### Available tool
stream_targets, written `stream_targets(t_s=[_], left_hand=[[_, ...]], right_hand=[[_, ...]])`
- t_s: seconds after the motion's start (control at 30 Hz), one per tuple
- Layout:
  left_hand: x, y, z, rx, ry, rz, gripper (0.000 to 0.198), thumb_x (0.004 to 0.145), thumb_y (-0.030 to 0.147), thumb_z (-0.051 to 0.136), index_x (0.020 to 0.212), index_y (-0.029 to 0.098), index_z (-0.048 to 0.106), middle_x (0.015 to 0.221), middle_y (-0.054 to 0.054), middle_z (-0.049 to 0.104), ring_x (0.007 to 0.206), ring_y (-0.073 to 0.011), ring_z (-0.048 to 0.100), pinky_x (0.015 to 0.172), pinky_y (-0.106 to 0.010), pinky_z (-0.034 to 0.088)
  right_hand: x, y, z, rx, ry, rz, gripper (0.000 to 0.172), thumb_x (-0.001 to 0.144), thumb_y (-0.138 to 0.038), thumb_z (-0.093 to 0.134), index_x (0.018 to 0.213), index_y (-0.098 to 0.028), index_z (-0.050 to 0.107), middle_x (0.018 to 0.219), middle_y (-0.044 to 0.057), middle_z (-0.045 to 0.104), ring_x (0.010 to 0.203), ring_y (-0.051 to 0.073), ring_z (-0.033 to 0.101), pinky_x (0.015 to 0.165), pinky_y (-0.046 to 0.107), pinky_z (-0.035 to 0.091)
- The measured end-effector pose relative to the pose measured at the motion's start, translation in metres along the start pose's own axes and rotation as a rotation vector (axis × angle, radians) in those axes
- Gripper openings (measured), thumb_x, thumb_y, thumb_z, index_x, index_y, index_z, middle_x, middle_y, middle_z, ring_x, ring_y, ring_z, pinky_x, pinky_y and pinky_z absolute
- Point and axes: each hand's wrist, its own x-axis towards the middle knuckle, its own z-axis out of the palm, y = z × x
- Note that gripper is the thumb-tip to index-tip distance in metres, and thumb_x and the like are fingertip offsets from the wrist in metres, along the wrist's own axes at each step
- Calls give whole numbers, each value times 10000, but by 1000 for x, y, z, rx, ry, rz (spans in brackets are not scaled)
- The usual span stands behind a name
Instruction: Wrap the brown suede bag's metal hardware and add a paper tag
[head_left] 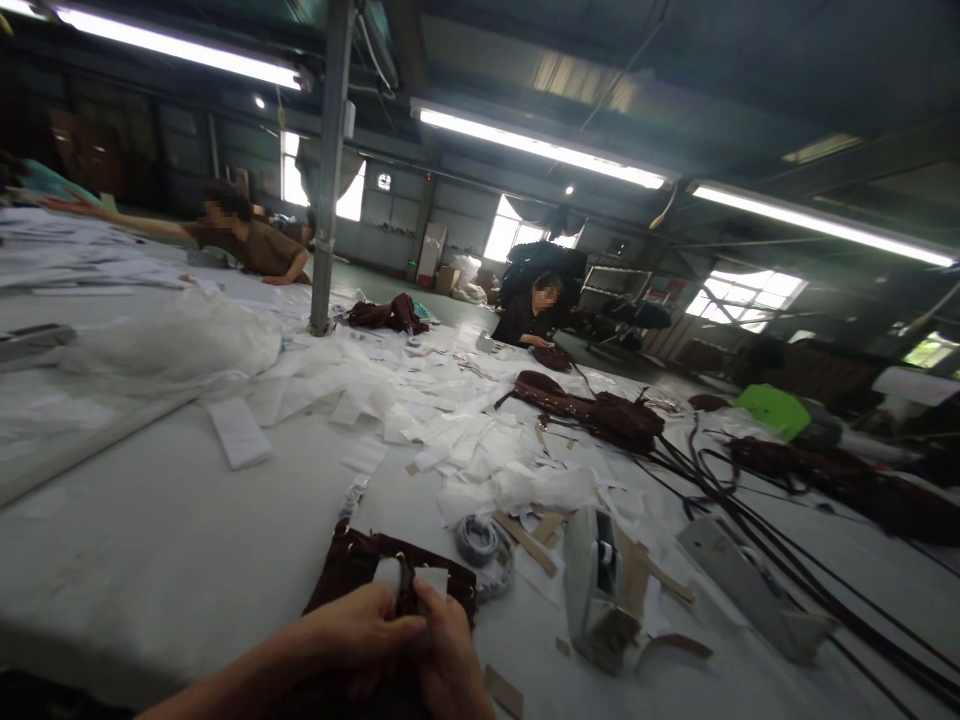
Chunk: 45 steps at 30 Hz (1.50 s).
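A dark brown bag with gold eyelets (334, 575) lies at the table's near edge, just below the middle of the view. My left hand (356, 635) is closed on its upper part, with a white piece (388, 573) showing above the fingers. Close against it, my right hand (454, 640) pinches the bag from the other side. A small whitish card (432, 580) sticks up by that thumb; whether the fingers hold it too I cannot tell. A grey coiled strap (480, 540) lies beyond the bag to the right.
White wrapping sheets (495, 450) cover the table's middle. Two grey tape dispensers (592, 590) stand at right among brown paper strips. More brown bags (592, 410) and long dark straps lie farther right. A metal post (330, 200) rises beyond. Two people (529, 310) work across the table.
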Motion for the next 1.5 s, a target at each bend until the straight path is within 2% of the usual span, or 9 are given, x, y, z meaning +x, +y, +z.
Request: stream_targets(t_s=[0.17,0.43,0.6,0.73,0.87,1.03,1.2,1.33,1.5], left_hand=[[-5,-16,-25,54,370,217,549,703,680,590,488,179,528,348,48,446,293,-95,382,342,-221,204],[15,-11,-7,-141,215,231,612,682,725,564,619,122,646,468,-35,578,374,-129,476,359,-221,284],[13,-11,5,-260,204,245,635,594,757,593,643,124,627,536,-24,582,439,-118,481,438,-231,400],[12,-18,7,-317,229,241,650,580,765,587,662,121,614,527,-18,562,421,-112,465,436,-239,395],[16,-27,9,-354,290,279,591,588,698,636,650,111,614,529,-12,555,416,-97,440,436,-227,349],[26,-40,14,-358,446,344,486,546,585,731,573,119,592,493,28,513,462,-89,401,473,-215,305],[29,-46,19,-374,523,372,523,550,627,713,561,114,605,481,33,478,485,-100,390,486,-224,291],[24,-47,23,-404,518,380,614,576,734,628,578,120,596,481,34,455,473,-99,369,468,-231,279],[17,-50,22,-425,505,360,604,562,724,652,605,125,590,508,28,490,486,-102,398,478,-230,322]], right_hand=[[1,-2,-5,28,-33,49,341,559,-356,799,773,-119,678,684,43,687,608,180,628,556,284,505],[4,0,-9,-136,-41,-45,328,609,-374,778,794,-111,714,651,34,688,598,170,615,555,259,476],[-2,3,-20,-589,35,-206,378,701,-444,670,895,-125,733,783,68,732,800,268,668,732,336,503],[-15,16,-33,-873,185,-399,394,790,-457,555,1019,-179,712,953,83,729,919,282,648,813,342,479],[-27,33,-39,-1052,324,-583,346,829,-474,527,996,-239,717,898,75,710,835,250,654,737,310,487],[-23,53,-36,-1161,254,-789,354,912,-405,414,922,-223,717,762,81,655,714,224,652,664,298,484],[-12,58,-35,-1298,148,-921,382,946,-333,341,894,-229,704,701,68,595,627,202,614,596,287,473],[-19,56,-31,-1312,83,-921,323,918,-266,382,1000,-211,689,744,72,575,663,206,598,632,303,491],[-33,55,-32,-1050,-58,-839,322,862,-317,465,1069,-222,692,831,80,607,744,209,615,696,311,505]])
